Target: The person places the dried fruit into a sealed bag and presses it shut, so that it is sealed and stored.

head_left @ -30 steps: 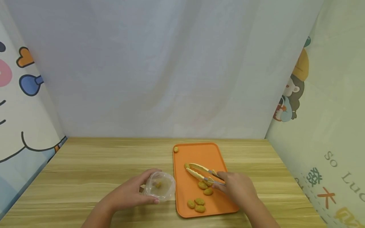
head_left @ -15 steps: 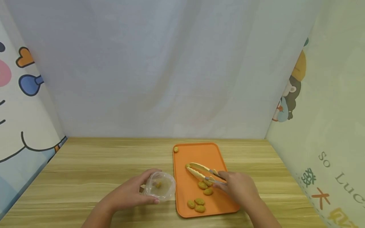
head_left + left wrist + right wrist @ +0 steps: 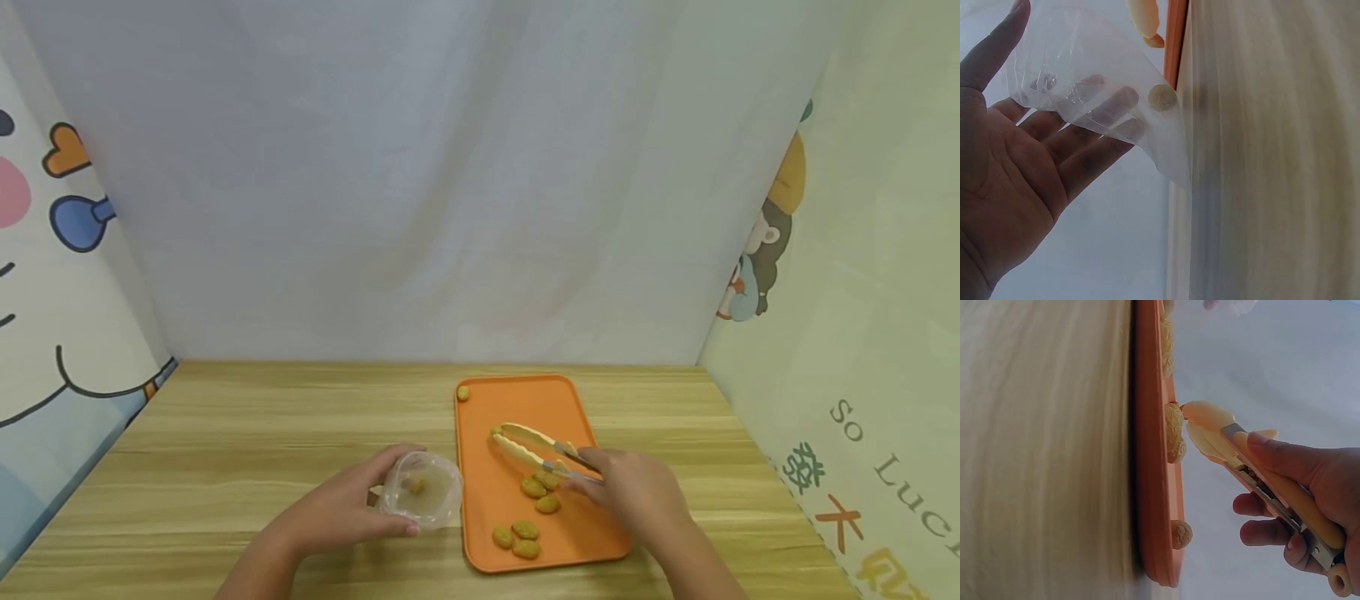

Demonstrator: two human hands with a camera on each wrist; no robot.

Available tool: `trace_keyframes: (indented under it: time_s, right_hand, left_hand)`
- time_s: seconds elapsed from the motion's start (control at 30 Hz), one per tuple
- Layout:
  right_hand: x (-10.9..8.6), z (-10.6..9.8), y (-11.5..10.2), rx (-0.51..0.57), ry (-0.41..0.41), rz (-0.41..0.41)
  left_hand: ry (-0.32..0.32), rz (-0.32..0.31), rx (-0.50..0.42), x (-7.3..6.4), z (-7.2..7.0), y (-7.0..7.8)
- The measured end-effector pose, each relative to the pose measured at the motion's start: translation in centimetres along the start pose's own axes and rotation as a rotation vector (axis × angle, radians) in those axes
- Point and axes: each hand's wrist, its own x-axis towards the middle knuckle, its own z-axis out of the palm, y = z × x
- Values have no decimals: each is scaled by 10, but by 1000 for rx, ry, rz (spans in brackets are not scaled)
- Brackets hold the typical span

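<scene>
In the head view my left hand (image 3: 356, 504) holds a clear plastic container (image 3: 431, 508) from its left side, thumb and fingers spread around it. One small yellow-brown piece (image 3: 417, 485) shows inside. My right hand (image 3: 633, 492) grips tongs (image 3: 528, 457) with cream, scalloped tips and metal arms. These tips stand a little apart, with a nut (image 3: 496, 431) at their ends; whether they pinch it I cannot tell. Other oval, wrinkled nuts, like walnuts, lie on the orange tray (image 3: 517, 408). The right wrist view shows fingers and thumb around the tongs (image 3: 1285, 494).
The tray lies on a wood-grain table (image 3: 300, 408), just right of the container. A single nut (image 3: 462, 393) sits in its far left corner, and a group of nuts (image 3: 525, 531) near its front edge. A pale curtain (image 3: 450, 208) hangs behind the table.
The tongs have shifted slightly right and away from me, and the nut at their tips has moved along with them. My left hand and the container have stayed put.
</scene>
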Motion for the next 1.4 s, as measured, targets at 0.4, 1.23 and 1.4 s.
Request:
trace_keyframes:
  time_s: [0.4, 1.23, 1.4]
  right_hand:
    - [-3, -8, 5, 59, -13, 4]
    - [-19, -38, 9, 135, 119, -69]
    - [-23, -42, 9, 136, 169, -112]
  left_hand:
    - [-6, -1, -22, 0, 0, -2]
    - [-11, -4, -39, 0, 0, -1]
    - [-5, 5, -39, 0, 1, -2]
